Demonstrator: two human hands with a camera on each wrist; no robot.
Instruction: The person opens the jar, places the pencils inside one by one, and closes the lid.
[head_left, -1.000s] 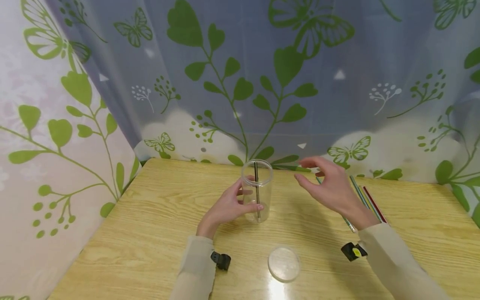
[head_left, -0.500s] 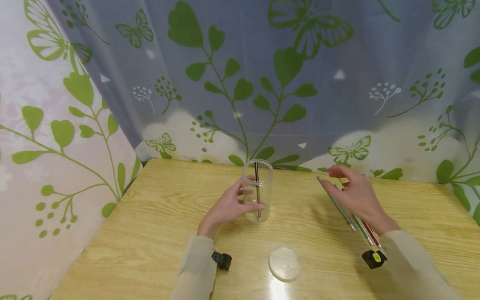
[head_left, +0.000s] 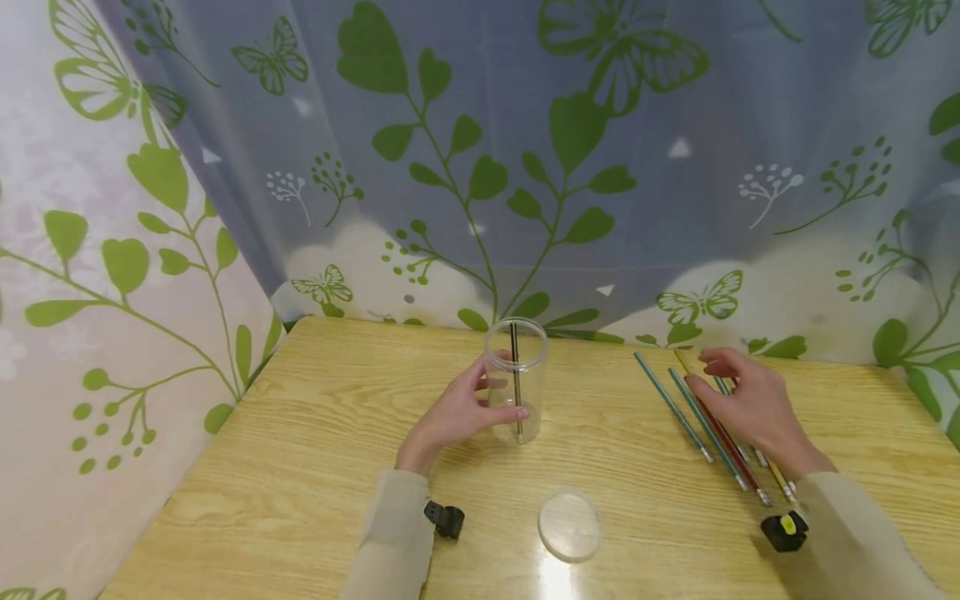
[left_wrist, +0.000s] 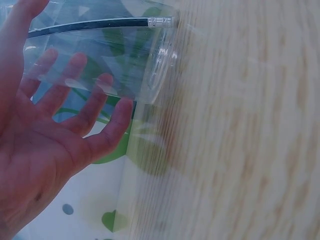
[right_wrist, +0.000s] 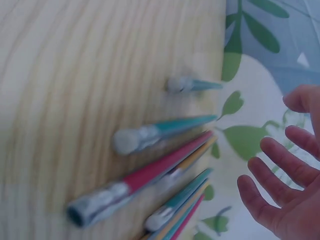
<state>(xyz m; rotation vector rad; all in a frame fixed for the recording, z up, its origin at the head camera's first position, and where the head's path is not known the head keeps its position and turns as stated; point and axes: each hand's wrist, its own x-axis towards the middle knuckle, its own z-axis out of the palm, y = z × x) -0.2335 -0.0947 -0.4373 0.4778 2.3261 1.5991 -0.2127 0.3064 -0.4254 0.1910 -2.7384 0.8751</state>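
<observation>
My left hand (head_left: 450, 412) holds a clear plastic jar (head_left: 534, 387) upright on the table, thumb in front and fingers around its far side. A single black pencil (head_left: 515, 375) leans inside the jar; its metal band and eraser end (left_wrist: 160, 22) show at the bottom in the left wrist view. Over several loose pencils, my right hand (head_left: 750, 408) hovers with nothing in its fingers. Two teal pencils (head_left: 672, 406) lie leftmost, beside a red pencil (right_wrist: 165, 162); yellow and other pencils are partly hidden beneath the hand.
A round clear lid (head_left: 570, 527) lies flat on the wood-grain table (head_left: 300, 467), nearer the front than the jar. Behind the table's far edge hangs a curtain (head_left: 510, 167) printed with leaves and butterflies. A pale patterned curtain (head_left: 97, 333) stands along the left.
My right hand has moved right, away from the jar and over the pencils, uncovering more of them. The left hand and the jar have stayed in place.
</observation>
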